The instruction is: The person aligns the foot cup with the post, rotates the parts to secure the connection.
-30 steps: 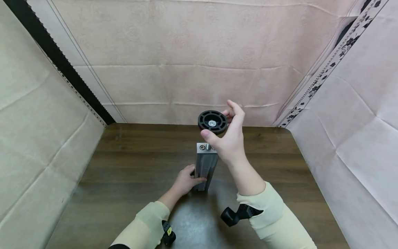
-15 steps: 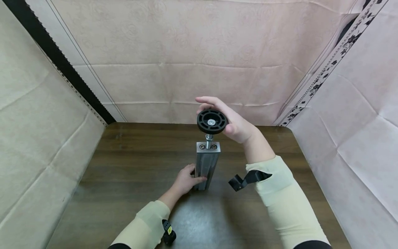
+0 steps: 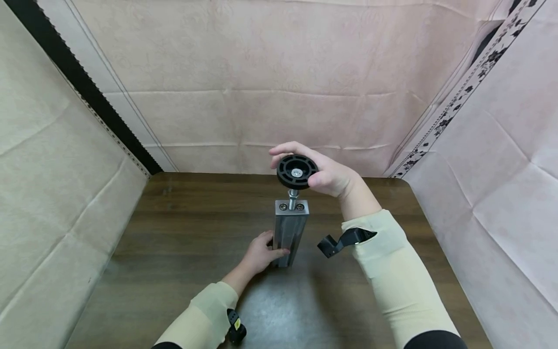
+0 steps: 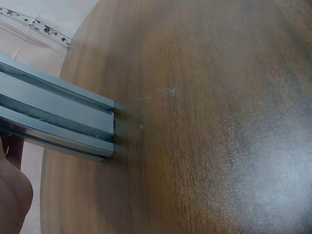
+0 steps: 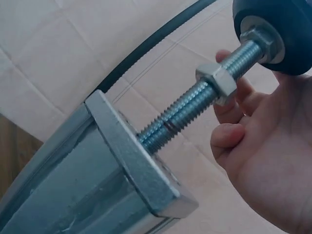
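Observation:
An aluminium profile (image 3: 289, 232) stands upright on the table, slightly tilted in view. My left hand (image 3: 258, 253) grips it low down, thumb across the near face. Out of its top end plate (image 5: 139, 156) rises a threaded rod (image 5: 183, 107), with a hex nut (image 5: 217, 83) partway along it. The rod carries a round black levelling foot (image 3: 298, 183), whose screw head faces up. My right hand (image 3: 332, 174) holds the foot by its rim, thumb at the near right and forefinger behind. In the right wrist view, the lower fingers curl beside the rod.
The wooden table (image 3: 187, 223) has a rounded far edge. Pale cloth walls (image 3: 261, 116) enclose it at the back and both sides. Small black cameras are strapped to both forearms.
My right hand has swung from the near right of the levelling foot round toward its far side, then moved slightly left onto the rim. The left hand and profile stay put.

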